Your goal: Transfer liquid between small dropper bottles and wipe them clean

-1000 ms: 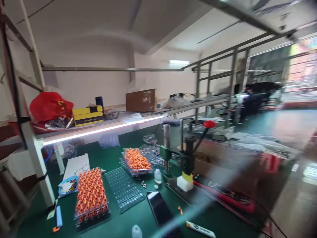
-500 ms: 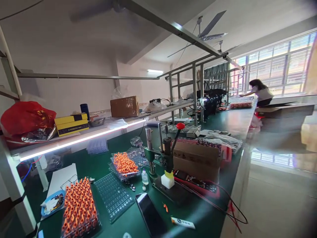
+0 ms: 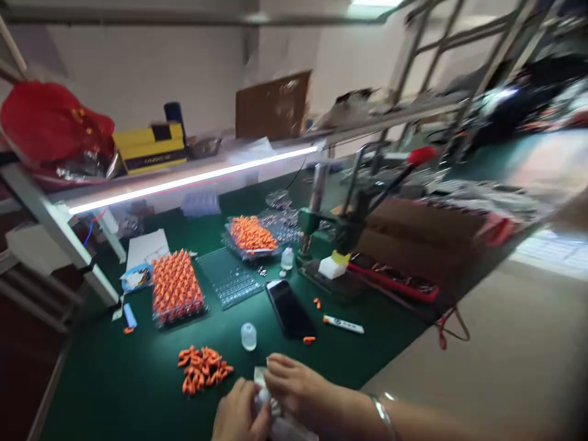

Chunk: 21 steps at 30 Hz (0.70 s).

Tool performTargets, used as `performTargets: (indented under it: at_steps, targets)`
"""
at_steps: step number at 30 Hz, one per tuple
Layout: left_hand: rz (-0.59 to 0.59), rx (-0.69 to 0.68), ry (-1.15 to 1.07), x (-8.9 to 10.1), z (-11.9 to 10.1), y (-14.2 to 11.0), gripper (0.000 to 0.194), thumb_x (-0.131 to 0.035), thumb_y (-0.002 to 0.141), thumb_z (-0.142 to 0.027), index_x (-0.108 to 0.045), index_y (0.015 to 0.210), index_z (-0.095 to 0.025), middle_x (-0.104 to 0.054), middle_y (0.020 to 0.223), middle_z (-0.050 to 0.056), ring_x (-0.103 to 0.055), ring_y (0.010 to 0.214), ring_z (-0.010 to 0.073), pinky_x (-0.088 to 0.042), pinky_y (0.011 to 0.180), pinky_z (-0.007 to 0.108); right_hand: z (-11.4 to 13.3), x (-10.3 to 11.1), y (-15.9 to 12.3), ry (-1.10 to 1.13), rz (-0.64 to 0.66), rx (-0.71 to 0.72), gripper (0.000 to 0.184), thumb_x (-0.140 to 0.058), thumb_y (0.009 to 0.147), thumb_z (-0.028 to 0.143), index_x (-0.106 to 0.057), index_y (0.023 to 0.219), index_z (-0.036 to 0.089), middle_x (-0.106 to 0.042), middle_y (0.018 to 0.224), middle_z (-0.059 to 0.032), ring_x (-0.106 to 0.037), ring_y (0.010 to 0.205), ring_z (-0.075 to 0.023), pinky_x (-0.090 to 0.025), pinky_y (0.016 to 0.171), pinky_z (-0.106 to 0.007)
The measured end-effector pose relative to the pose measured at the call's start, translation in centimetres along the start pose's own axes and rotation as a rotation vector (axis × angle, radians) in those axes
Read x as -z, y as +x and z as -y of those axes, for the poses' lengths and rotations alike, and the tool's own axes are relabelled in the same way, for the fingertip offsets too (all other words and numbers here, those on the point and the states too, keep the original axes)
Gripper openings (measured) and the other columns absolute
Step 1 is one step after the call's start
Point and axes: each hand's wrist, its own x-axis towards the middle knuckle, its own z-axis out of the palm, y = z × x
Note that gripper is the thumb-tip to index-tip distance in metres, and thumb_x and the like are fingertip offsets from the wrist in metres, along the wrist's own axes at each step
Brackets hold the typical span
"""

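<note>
So, head view: bottom centre, the left hand has its fingers pinched round a blurry whitish item. The right hand curls over it, can't tell if those fingers grip. Loose orange pieces sit lower left of centre on the green worktop, near a translucent container.

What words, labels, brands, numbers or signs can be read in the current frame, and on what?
No text is clear enough to quote.
Yellow box: lettering present, too blurred to read.
White stick: dark print, too small and blurred to read.
Red bag: gold marks, but I cannot tell whether they are writing.
</note>
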Motion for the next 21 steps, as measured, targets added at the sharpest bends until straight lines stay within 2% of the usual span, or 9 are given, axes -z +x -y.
performTargets:
  at_steps: [3,6,8,12,14,17,21]
  targets:
    - [0.006,0.038,0.034,-0.4,-0.5,-0.9,0.017,-0.057,0.091,-0.022,-0.067,0.105,-0.021,-0.067,0.102,0.007,-0.068,0.092,0.0235,-0.054,0.081,0.035,-0.4,0.5,-0.3,0.083,0.051,-0.038,0.008,-0.073,0.083,0.02,-0.072,0.076,0.016,-0.068,0.085,-0.009,-0.06,0.085,-0.024,-0.044,0.08,-0.041]
    - [-0.007,0.02,0.069,-0.4,-1.0,-1.3,0.021,-0.056,0.09,-0.023,-0.064,0.109,-0.021,-0.065,0.106,0.009,-0.064,0.098,0.0282,-0.052,0.085,0.04,-1.0,1.5,-0.3,0.101,0.106,-0.029,0.008,-0.075,0.076,0.018,-0.071,0.068,0.017,-0.067,0.08,-0.009,-0.058,0.081,-0.0241,-0.039,0.075,-0.04]
    - [-0.004,-0.007,0.072,-0.3,-1.1,-1.4,0.021,-0.056,0.09,-0.023,-0.064,0.109,-0.021,-0.065,0.106,0.01,-0.064,0.097,0.0283,-0.052,0.084,0.039,-1.0,1.8,-0.2,0.085,0.131,-0.003,0.006,-0.077,0.069,0.016,-0.071,0.069,0.016,-0.067,0.081,-0.0091,-0.056,0.081,-0.0238,-0.038,0.076,-0.04]
    - [0.021,-0.045,0.022,-0.1,-0.4,-1.3,0.019,-0.058,0.089,-0.024,-0.066,0.105,-0.02,-0.066,0.102,0.009,-0.065,0.091,0.0245,-0.05,0.077,0.032,-0.7,1.6,0.0,0.061,0.128,0.072,0.015,-0.081,0.062,0.013,-0.07,0.072,0.015,-0.066,0.083,-0.0056,-0.054,0.082,-0.0211,-0.037,0.077,-0.037]
    - [0.032,-0.042,-0.024,0.2,0.0,-1.1,0.017,-0.058,0.089,-0.027,-0.067,0.102,-0.021,-0.067,0.1,0.007,-0.065,0.086,0.0218,-0.048,0.072,0.029,-0.6,1.5,0.0,0.058,0.097,0.105,0.013,-0.08,0.066,0.014,-0.071,0.074,0.015,-0.066,0.083,-0.0042,-0.053,0.082,-0.0201,-0.038,0.078,-0.036]
    - [0.043,-0.023,-0.102,0.5,0.3,-0.9,0.015,-0.056,0.09,-0.026,-0.069,0.096,-0.021,-0.068,0.093,0.003,-0.064,0.079,0.0176,-0.045,0.066,0.025,-0.3,1.5,-0.3,0.05,0.028,0.133,0.003,-0.074,0.08,0.014,-0.072,0.077,0.015,-0.067,0.082,-0.0035,-0.051,0.08,-0.0196,-0.038,0.08,-0.036]
    - [0.043,0.006,-0.177,0.8,0.3,-0.6,0.018,-0.052,0.092,-0.024,-0.069,0.09,-0.02,-0.069,0.086,0.001,-0.063,0.076,0.0151,-0.043,0.065,0.023,0.0,1.6,-0.9,0.036,-0.06,0.13,0.016,-0.061,0.092,0.01,-0.073,0.083,0.015,-0.066,0.084,-0.0046,-0.051,0.081,-0.0202,-0.038,0.087,-0.036]
